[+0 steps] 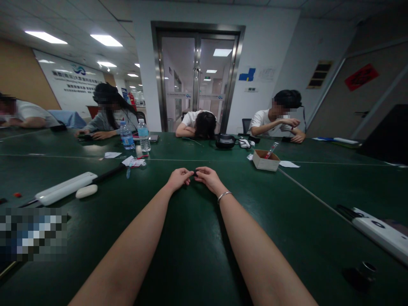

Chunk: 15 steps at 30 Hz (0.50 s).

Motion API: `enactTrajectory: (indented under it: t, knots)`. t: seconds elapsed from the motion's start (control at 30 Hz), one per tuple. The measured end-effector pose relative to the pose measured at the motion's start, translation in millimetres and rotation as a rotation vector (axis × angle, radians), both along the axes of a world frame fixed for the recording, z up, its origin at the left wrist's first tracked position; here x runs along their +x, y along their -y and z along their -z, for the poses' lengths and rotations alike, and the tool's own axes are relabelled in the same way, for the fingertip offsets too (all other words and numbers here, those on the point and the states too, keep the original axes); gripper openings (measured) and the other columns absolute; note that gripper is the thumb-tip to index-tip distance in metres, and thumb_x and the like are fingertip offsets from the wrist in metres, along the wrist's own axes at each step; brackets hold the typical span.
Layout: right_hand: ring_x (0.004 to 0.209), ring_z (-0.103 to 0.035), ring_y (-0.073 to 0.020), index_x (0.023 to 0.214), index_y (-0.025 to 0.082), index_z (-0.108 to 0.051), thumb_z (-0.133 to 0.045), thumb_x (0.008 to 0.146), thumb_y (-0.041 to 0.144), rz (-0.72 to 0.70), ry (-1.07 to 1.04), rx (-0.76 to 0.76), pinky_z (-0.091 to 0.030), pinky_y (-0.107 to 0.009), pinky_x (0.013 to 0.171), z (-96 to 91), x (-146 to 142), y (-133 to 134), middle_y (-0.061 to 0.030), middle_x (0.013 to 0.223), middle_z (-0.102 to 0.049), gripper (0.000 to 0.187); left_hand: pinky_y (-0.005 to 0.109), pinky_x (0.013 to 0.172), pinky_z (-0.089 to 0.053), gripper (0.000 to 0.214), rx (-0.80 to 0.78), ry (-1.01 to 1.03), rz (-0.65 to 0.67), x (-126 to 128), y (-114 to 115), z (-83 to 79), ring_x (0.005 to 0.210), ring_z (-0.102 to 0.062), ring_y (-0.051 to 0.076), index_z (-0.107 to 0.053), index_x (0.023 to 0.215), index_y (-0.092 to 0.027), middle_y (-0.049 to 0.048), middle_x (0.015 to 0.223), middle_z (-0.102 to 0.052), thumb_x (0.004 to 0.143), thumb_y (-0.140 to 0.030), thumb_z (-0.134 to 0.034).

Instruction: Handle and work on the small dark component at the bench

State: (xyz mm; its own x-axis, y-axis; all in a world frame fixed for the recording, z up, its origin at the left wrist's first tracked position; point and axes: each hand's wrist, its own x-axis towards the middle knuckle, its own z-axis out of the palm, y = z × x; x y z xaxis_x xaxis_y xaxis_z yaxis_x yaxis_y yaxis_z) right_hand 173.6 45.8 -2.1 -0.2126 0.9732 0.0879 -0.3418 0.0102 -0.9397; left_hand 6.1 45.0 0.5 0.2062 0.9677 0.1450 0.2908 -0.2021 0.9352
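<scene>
Both my arms stretch forward over a dark green table [197,255]. My left hand [179,177] and my right hand [208,177] meet at the fingertips near the table's middle. Both hands are closed in a pinch around a small dark object [194,173] held between them; I cannot make out what it is. A silver bracelet [223,195] circles my right wrist.
A small cardboard box [266,160] stands ahead to the right. Two water bottles [135,136] stand ahead left, with scraps of paper [133,161] nearby. White power strips lie at left [65,188] and at right [382,233]. Several people sit along the far side and at the left.
</scene>
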Motion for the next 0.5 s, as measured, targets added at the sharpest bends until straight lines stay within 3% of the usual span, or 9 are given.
enactTrajectory:
  t: [0.5]
  knots:
    - [0.062, -0.064, -0.0112, 0.087, 0.013, -0.063, -0.068, 0.07, 0.009, -0.011, 0.021, 0.02, -0.056, -0.022, 0.062, 4.4, 0.0, -2.3, -0.0023, 0.076, -0.062, 0.019, 0.022, 0.045, -0.038, 0.045, 0.031, -0.106, -0.014, -2.0, -1.3, 0.8, 0.042, -0.052, 0.011, -0.06, 0.074, -0.014, 0.0002, 0.053, -0.058, 0.072, -0.058, -0.053]
